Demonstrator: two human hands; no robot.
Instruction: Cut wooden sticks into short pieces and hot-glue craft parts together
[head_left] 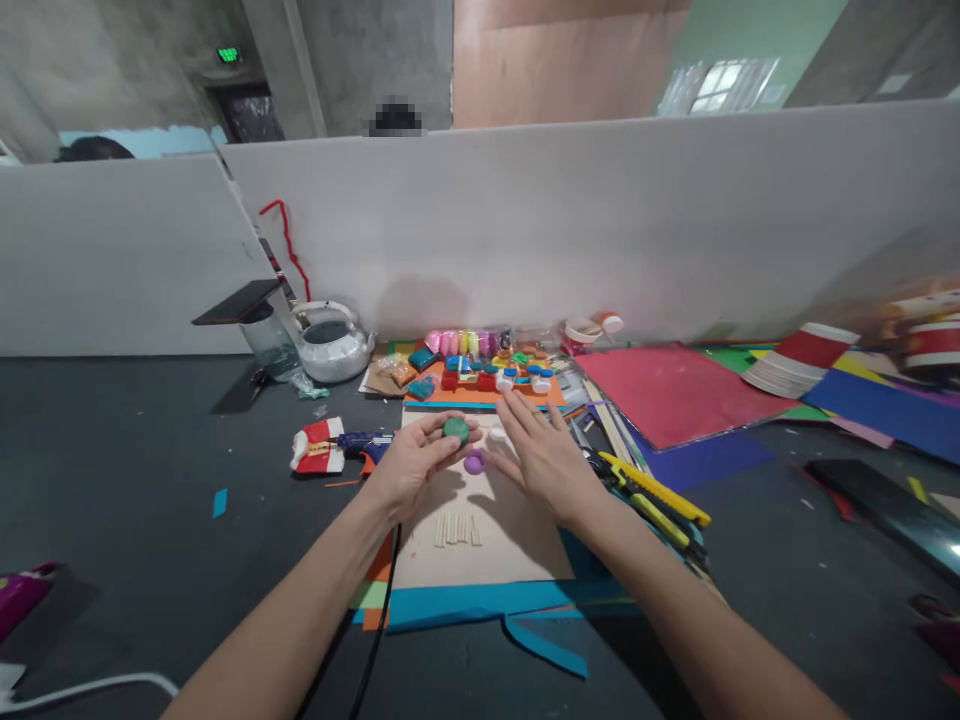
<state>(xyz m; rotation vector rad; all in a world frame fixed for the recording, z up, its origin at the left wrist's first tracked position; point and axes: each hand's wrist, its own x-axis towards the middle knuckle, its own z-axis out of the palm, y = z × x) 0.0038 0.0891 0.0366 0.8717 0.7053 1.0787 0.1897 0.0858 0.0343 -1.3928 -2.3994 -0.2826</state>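
Observation:
My left hand (pixel 420 460) holds a round, flattened green lump of what looks like modelling clay (pixel 456 431) between thumb and fingers. Just to the right, my right hand (pixel 541 450) hovers palm down with its fingers stretched out and nothing visible in them. A purple ball of clay (pixel 474 462) lies between the two hands on a pale board (pixel 427 565). Beside it a white lump (pixel 498 434) is partly hidden by my right hand. Several short wooden sticks (pixel 456 529) are lined up on the board closer to me.
A blue glue gun (pixel 364 442) rests left of the board, its dark cord (pixel 381 630) running toward me. Yellow cutters (pixel 656 488) lie right. Behind are clay packs (pixel 469 343), paint pots (pixel 504 379) and a white pot (pixel 334 355). Paper cups (pixel 802 358) sit on coloured sheets (pixel 667 390).

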